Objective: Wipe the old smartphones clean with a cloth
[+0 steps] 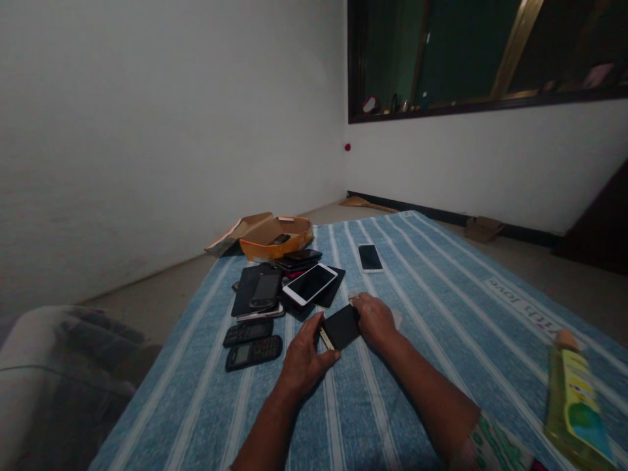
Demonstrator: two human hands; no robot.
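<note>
A smartphone (340, 328) with a dark screen and a light gold edge lies between my hands, low over the cloth. My left hand (305, 358) grips its left end, with thumb and fingers on opposite edges. At the right end my right hand (377, 320) is closed around the phone's edge. Something pale (397, 318) shows beside the right hand, mostly hidden; I cannot tell what it is. Just beyond lies a white smartphone (310, 284) tilted on a pile of dark phones. Two black keypad phones (254, 352) rest left of my left hand.
Behind the pile stands an open orange cardboard box (276, 248) with a phone inside. Another white phone (370, 258) lies farther back. A bottle of yellow liquid (577, 399) stands at the right. Everything rests on a blue striped tablecloth (432, 386).
</note>
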